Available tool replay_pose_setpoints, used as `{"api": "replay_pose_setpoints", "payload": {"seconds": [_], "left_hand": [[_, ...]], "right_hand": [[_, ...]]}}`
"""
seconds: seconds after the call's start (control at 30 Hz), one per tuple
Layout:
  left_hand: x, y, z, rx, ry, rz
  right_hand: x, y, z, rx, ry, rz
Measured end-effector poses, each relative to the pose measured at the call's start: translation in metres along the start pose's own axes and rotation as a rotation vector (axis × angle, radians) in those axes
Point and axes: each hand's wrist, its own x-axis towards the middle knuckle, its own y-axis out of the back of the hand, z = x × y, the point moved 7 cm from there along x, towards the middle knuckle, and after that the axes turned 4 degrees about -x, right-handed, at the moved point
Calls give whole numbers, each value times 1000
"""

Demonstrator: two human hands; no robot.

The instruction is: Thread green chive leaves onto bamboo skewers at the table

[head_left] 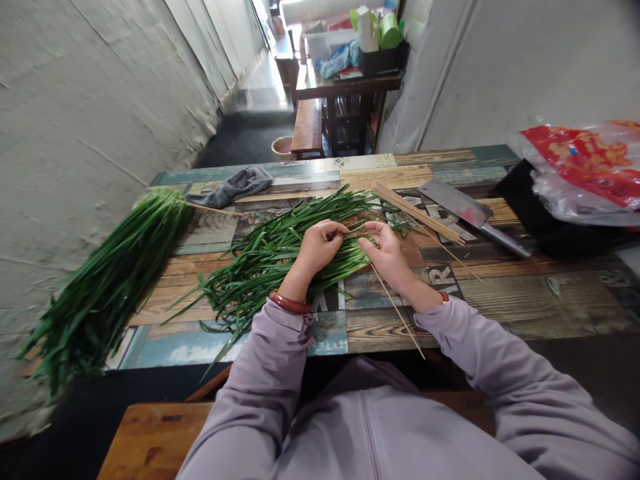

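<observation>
Loose garlic chives (270,233) are spread over the middle of the table, their pale ends toward the right. Above those ends my left hand (320,248) is closed in a pinch at a thin pale chive stem. My right hand (387,253) faces it, thumb and forefinger bent in at the stem's other end. A thin bamboo skewer (397,312) slants from beneath my right fingers toward the front edge; whether they grip it I cannot tell. More bamboo skewers (420,213) lie in a bundle to the right, beside a cleaver (460,203).
A large chive bunch (115,280) hangs over the table's left end, with a skewer near its pale end. Behind the loose chives lies a grey cloth (237,185). Red-printed plastic bags (590,167) sit at the right. Beyond are a bench (307,127) and a cluttered table (320,85).
</observation>
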Motion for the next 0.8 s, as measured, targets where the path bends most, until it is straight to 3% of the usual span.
{"api": "replay_pose_setpoints", "payload": {"seconds": [0.5,0.8], "left_hand": [[0,4,0,64,-9,52],[-1,2,0,95,-10,13]], "right_hand": [[1,4,-1,-130,41,25],[1,4,-1,-106,44,12]]}}
